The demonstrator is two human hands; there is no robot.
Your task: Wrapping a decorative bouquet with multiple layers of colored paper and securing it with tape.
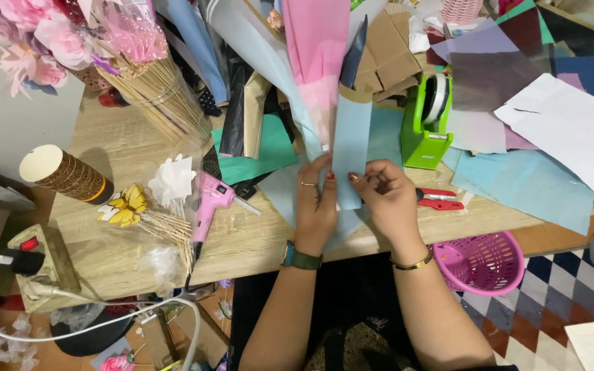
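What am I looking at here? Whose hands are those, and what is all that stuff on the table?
This picture comes from a camera worn on a person's head, looking down at a wooden craft table. No machine here, just two bare hands. The left hand, with a ring and a watch, and the right hand, with a gold bracelet, both pinch a light blue paper strip that sticks up between them. Nearby lie a pink glue gun, red scissors, a green tape dispenser, a bundle of wooden sticks, yellow butterfly picks and many coloured paper sheets. A pink basket sits by the table's edge.
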